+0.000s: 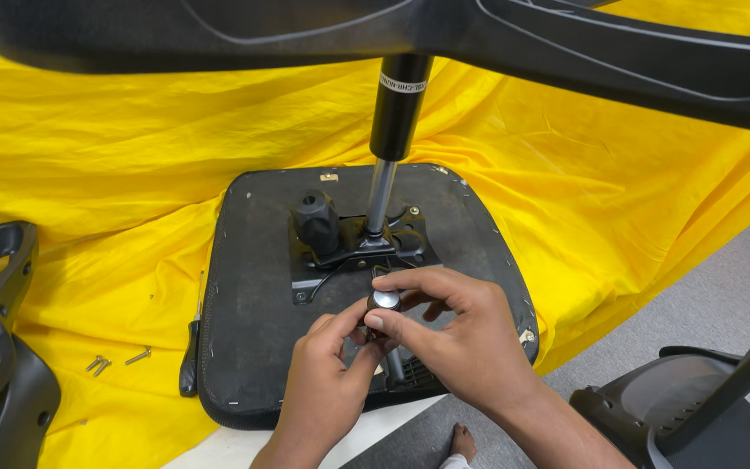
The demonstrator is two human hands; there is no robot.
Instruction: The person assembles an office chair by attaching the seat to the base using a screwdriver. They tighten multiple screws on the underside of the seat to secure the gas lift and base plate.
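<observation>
Black seat base [253,347]: upside down on yellow cloth [115,156], near edge below wrists.
Hands: left hand [327,382] and right hand [457,334] pinch round knob [384,300] together.
Room: screwdriver [189,356], screws [115,360] left; cloth open far.

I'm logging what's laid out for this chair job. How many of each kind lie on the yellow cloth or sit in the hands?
Upturned chair seat: 1
Screwdriver: 1
Loose screws: about 3
Round knob, gripped by left hand and right hand: 1
Total: about 6
</observation>
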